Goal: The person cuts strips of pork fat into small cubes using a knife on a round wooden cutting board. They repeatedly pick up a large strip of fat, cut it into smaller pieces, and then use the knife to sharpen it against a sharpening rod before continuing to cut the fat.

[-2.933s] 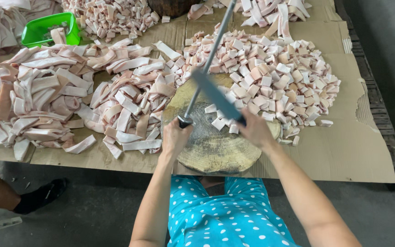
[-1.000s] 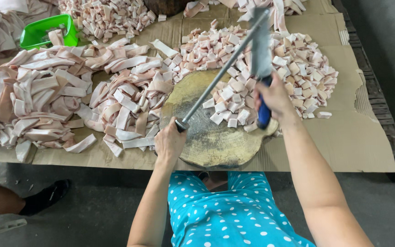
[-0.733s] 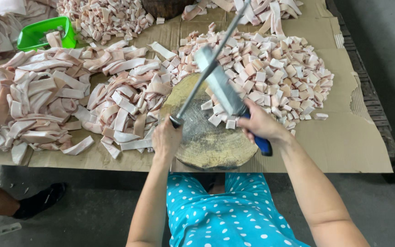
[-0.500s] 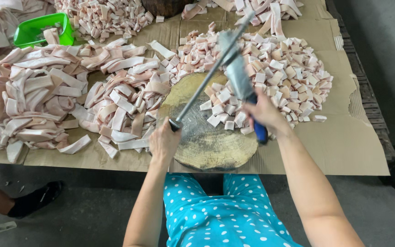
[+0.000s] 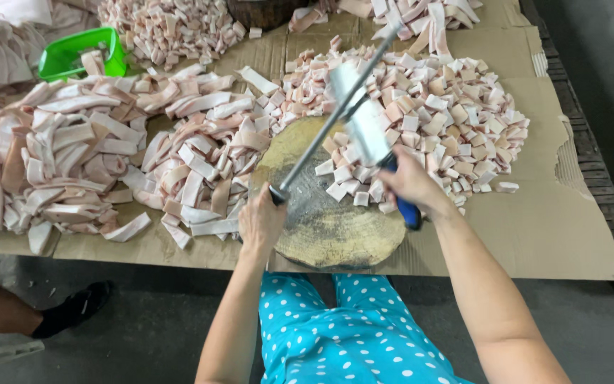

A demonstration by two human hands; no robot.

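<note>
The cleaver (image 5: 364, 128) is in the right hand (image 5: 410, 183), which is clenched around its blue handle (image 5: 408, 210), with the broad blade laid across the honing steel (image 5: 332, 117) about halfway up the rod. The left hand (image 5: 263, 222) is closed around the steel's dark grip and holds the rod slanting up and away over the round wooden chopping block (image 5: 321, 227).

Half a second ago the blade sat higher, near the steel's far tip; 1 second ago it was raised almost upright on the right. It has since slid down the rod toward the left hand, so this looks like 1 stroke in a run of sharpening passes, with cutting paused meanwhile.

On the block's far edge lie a few small cut pieces, touching the large heap of pale pink diced meat (image 5: 449, 107) behind it. To the left are piles of long uncut strips (image 5: 94, 163), all on flattened cardboard (image 5: 556, 227). A green plastic basket (image 5: 79, 53) sits at the far left.
</note>
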